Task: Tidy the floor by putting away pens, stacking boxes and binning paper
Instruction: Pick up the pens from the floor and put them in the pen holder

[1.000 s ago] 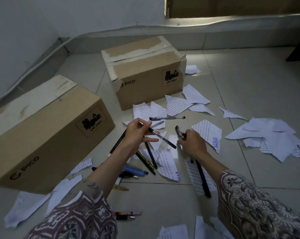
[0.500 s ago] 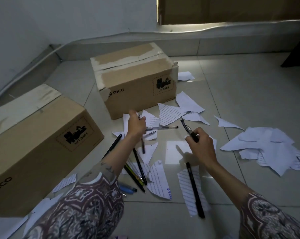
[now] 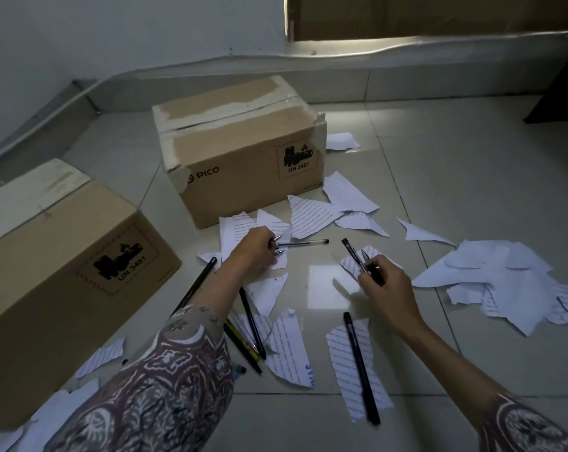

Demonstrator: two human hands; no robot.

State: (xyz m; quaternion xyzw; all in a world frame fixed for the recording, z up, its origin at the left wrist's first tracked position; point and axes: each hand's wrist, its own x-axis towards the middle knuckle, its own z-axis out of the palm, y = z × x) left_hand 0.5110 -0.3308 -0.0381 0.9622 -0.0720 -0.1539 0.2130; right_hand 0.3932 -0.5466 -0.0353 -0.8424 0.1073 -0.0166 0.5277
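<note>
My left hand (image 3: 256,247) is closed around pens whose tips (image 3: 277,245) stick out to the right, and it rests beside a clear pen (image 3: 305,243) lying on the floor. My right hand (image 3: 385,283) grips a black pen (image 3: 354,256) pointing up and left. More pens lie on the tiles: a long black one (image 3: 361,363) on a paper scrap, another black one (image 3: 250,318), and a dark one (image 3: 196,283) by my left forearm. Two taped PICO cardboard boxes stand on the floor, one at the centre (image 3: 243,151), one at the left (image 3: 57,269). Torn paper (image 3: 312,215) is scattered around.
A larger heap of torn sheets (image 3: 501,278) lies to the right. The wall skirting (image 3: 341,79) runs behind the boxes, with a dark object (image 3: 560,93) at the far right. Bare tiles (image 3: 439,164) stretch between the centre box and the heap.
My left hand has moved forward and lowered to the clear pen near the centre box. My right hand has lifted its black pen off the floor. The view has shifted closer.
</note>
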